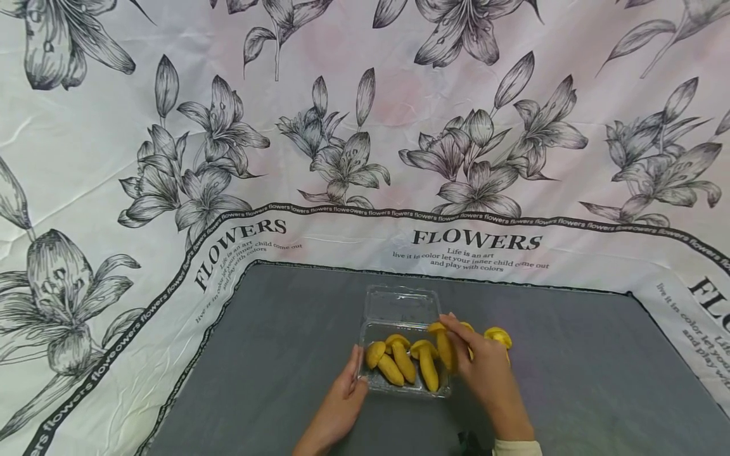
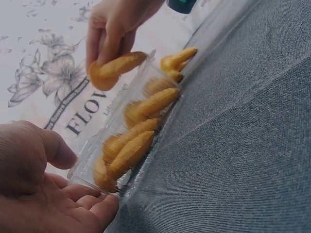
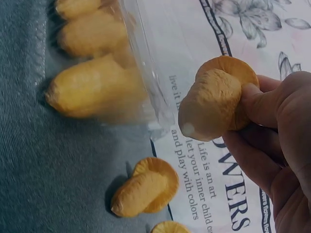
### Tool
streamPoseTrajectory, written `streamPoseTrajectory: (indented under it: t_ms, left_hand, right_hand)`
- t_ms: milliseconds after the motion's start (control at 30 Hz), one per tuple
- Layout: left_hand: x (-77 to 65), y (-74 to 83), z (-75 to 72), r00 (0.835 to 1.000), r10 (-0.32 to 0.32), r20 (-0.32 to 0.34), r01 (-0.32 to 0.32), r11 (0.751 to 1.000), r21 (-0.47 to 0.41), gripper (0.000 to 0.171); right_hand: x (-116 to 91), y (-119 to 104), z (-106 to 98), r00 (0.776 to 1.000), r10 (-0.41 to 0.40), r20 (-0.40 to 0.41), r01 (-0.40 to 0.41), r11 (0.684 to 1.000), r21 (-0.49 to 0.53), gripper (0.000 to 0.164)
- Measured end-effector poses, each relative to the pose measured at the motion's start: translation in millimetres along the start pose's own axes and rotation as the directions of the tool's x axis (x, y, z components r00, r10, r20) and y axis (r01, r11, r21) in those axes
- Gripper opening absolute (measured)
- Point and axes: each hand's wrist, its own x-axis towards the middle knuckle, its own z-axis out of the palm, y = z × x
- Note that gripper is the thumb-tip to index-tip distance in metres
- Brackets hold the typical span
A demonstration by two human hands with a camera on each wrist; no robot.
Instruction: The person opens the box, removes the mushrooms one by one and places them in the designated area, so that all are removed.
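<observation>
A clear plastic box (image 1: 376, 385) with its lid (image 1: 402, 305) folded back lies on the grey surface. Three yellow mushrooms (image 1: 427, 367) with rounded caps lie side by side in it. My left hand (image 1: 341, 396) grips the box's left side, with the thumb (image 2: 60, 153) at the rim and the fingers lower down. Another yellow mushroom (image 3: 214, 99) is pinched by its cap between the thumb and fingers of my right hand (image 1: 485, 373), raised over the box's right end. To the right of the box, a loose mushroom (image 3: 146, 187) rests on the surface.
A further mushroom (image 1: 499, 336) lies farther right, partly behind the right hand. The grey surface (image 1: 274, 335) has a white printed border with lettering. Behind it hangs a white flower-patterned cloth (image 1: 342, 126). A dark object (image 1: 471, 442) shows at the bottom edge near the right sleeve.
</observation>
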Motion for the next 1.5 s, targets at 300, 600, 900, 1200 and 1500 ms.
streamPoseTrajectory:
  t_ms: [300,600,900,1200,1500]
  left_hand:
    - [2.1,-1.3,1.3,1.000,0.015,-0.008,-0.015,1.000,-0.009,0.068]
    - [2.2,-1.0,1.6,0.999,0.034,-0.004,-0.034,0.999,-0.017,0.068]
    - [2.5,-1.7,0.8,1.000,0.022,0.006,-0.022,1.000,-0.019,0.068]
    - [2.5,-0.7,0.7,1.000,-0.008,0.005,0.008,1.000,-0.001,0.068]
    - [1.4,-1.4,0.8,1.000,-0.012,-0.001,0.012,1.000,-0.008,0.068]
  right_hand:
    - [-1,9,-6,1.000,-0.006,-0.024,0.006,1.000,-0.006,0.041]
    - [-1,14,-13,0.997,0.049,-0.063,-0.052,0.997,-0.054,0.039]
    - [-7,24,-25,0.986,0.150,-0.080,-0.156,0.984,-0.085,0.036]
    - [-9,32,-37,0.965,0.250,-0.079,-0.258,0.959,-0.117,0.034]
    - [-12,43,-48,0.959,0.233,-0.163,-0.255,0.958,-0.134,0.032]
